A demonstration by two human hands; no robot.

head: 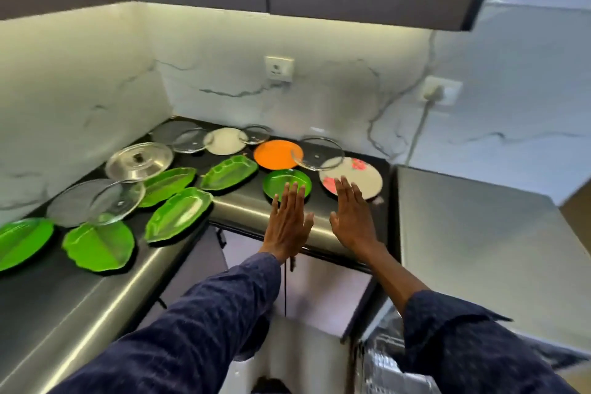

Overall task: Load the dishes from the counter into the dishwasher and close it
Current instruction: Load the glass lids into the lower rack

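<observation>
Both my hands are stretched out flat over the front of the dark corner counter (246, 205), holding nothing. My left hand (287, 221) has its fingertips over the near rim of a round green plate (284, 182). My right hand (353, 217) reaches over the near edge of a white plate with red flowers (361, 176). Behind them lie an orange plate (275, 153) and a glass lid (318, 153). Several green leaf-shaped plates (179, 217) lie to the left. The dishwasher (380, 368) shows at the bottom right, its wire rack partly visible.
More lids lie further back and left: a steel lid (139, 160), glass lids (96, 201), a white plate (225, 140). A grey appliance top (479, 233) stands right of the counter. Wall sockets (279, 68) and a plugged cable (431, 93) are on the marble backsplash.
</observation>
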